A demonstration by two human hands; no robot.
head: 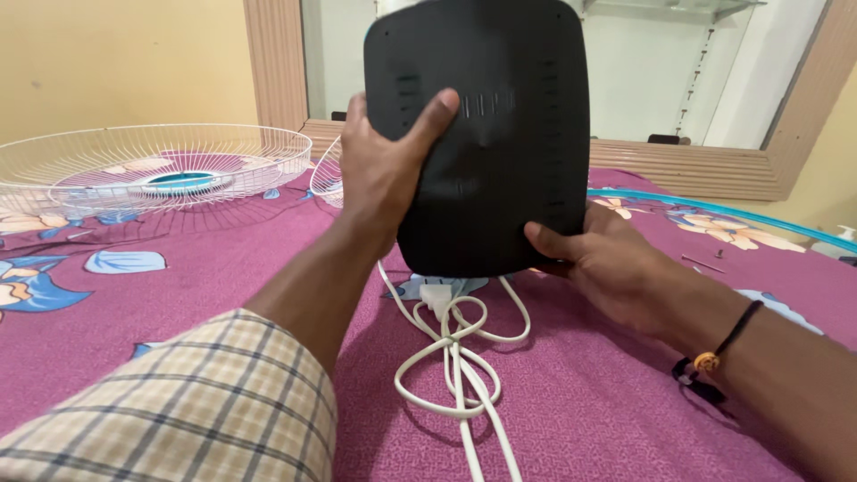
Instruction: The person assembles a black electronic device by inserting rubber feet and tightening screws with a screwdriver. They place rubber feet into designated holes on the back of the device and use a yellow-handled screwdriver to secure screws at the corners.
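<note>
two hands grip a black base panel (486, 134), held upright above the bed (580, 402). left hand (386, 170) closes on the panel's left edge, thumb across its face; right hand (603, 259) clamps the lower right corner, a black cord bracelet (728, 344) at the wrist. panel: matte, rounded-rectangular, with short slot rows. below the panel lies a coiled white power cord (455, 357); left of the panel rests a white wire fan grille (152, 165), dish-like, a teal hub inside.
</note>
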